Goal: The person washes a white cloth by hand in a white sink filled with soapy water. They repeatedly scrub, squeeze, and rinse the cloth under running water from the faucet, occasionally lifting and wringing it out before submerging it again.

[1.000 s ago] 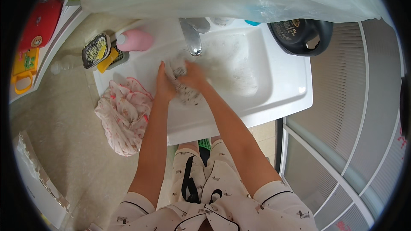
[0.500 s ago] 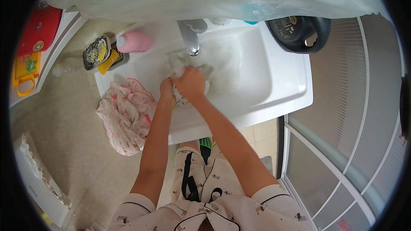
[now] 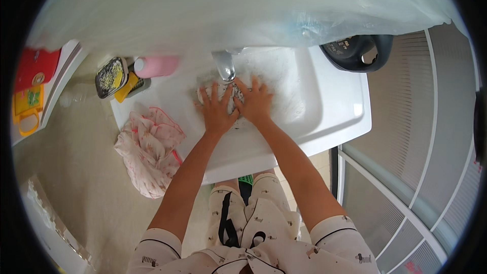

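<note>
A white sink [image 3: 337, 91] spans the center of the frame, its chrome faucet [image 3: 224, 66] rising at the far edge. In the basin at mid-frame lies a pale, dark-speckled cloth [image 3: 236, 94], partly covered. A pink bottle [image 3: 161, 66] with a white cap rests on the ledge at upper left, just beside a dark-rimmed dish [image 3: 110, 78] and a yellow piece [image 3: 126, 87] at the corner. Below them, a pink-trimmed garment [image 3: 149, 152] drapes over the left edge. A black jug [image 3: 357, 53] with a looped handle occupies the sink's corner at the upper right of the frame.
</note>
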`<state>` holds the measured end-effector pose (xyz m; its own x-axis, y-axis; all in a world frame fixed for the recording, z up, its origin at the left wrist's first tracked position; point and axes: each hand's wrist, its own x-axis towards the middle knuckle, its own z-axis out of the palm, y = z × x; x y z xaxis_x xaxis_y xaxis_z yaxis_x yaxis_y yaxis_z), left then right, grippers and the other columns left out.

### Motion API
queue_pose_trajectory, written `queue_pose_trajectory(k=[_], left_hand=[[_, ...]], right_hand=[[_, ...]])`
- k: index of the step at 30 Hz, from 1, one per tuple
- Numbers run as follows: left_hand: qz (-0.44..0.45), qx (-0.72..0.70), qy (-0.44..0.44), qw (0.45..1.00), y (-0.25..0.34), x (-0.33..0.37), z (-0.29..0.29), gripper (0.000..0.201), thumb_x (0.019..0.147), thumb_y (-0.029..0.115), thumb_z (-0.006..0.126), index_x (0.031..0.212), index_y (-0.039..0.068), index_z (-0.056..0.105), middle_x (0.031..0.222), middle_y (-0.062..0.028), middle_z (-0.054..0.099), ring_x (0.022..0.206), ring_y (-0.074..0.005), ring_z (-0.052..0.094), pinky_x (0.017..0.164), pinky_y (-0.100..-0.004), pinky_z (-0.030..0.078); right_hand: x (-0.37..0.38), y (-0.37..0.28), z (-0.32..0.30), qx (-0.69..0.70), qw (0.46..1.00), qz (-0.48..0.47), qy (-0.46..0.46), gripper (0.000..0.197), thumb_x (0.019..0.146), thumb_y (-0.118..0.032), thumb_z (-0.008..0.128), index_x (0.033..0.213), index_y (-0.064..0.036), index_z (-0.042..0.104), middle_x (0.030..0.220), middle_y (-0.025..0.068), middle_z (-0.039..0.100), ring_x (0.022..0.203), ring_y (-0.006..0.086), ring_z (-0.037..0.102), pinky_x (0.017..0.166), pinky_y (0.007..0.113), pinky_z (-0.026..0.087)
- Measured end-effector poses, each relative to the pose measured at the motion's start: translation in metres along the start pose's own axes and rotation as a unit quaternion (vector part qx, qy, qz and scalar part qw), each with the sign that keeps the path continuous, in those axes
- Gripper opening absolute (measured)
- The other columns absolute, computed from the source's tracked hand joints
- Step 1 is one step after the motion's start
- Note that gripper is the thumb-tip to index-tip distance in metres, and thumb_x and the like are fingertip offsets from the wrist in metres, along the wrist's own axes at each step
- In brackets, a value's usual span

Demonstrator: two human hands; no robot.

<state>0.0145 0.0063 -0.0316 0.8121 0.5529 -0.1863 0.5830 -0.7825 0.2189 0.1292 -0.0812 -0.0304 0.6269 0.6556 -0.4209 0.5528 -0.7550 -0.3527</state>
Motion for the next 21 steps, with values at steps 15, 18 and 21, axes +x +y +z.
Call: queue_pose_trajectory(k=[15,18,21], left_hand=[[-0.237,-0.222,0.113,0.939,-0.015,-0.015,0.023,0.067,0.083,0.04,0.068,0.135,0.005,0.045,0.144,-0.0193,0.037,0.135,-0.0385,0.033,0.11,-0.0535,0.029],[-0.354,-0.687,-0.105,0.626,0.008,-0.018,-0.004,0.064,0.089,0.048,0.059,0.138,0.009,0.044,0.14,-0.0151,0.046,0.129,-0.0352,0.044,0.106,-0.0523,0.035],[-0.328,-0.89,-0.172,0.265,-0.012,-0.019,-0.011,0.061,0.093,0.049,0.053,0.139,0.011,0.044,0.132,-0.013,0.054,0.119,-0.0335,0.054,0.099,-0.0521,0.044]], right_hand=[[0.019,0.039,0.026,0.375,0.903,0.171,0.124,0.079,0.083,-0.043,0.067,0.147,-0.0082,0.036,0.132,0.0239,0.052,0.127,0.0409,0.045,0.109,0.044,0.034],[0.007,0.004,0.049,0.263,0.915,0.237,0.195,0.07,0.079,-0.028,0.07,0.141,-0.0068,0.044,0.12,0.0244,0.058,0.118,0.0404,0.052,0.1,0.042,0.042],[-0.037,-0.052,0.038,0.455,0.866,0.076,0.193,0.06,0.068,-0.016,0.073,0.125,-0.0076,0.056,0.119,0.0189,0.061,0.108,0.0372,0.058,0.091,0.042,0.047]])
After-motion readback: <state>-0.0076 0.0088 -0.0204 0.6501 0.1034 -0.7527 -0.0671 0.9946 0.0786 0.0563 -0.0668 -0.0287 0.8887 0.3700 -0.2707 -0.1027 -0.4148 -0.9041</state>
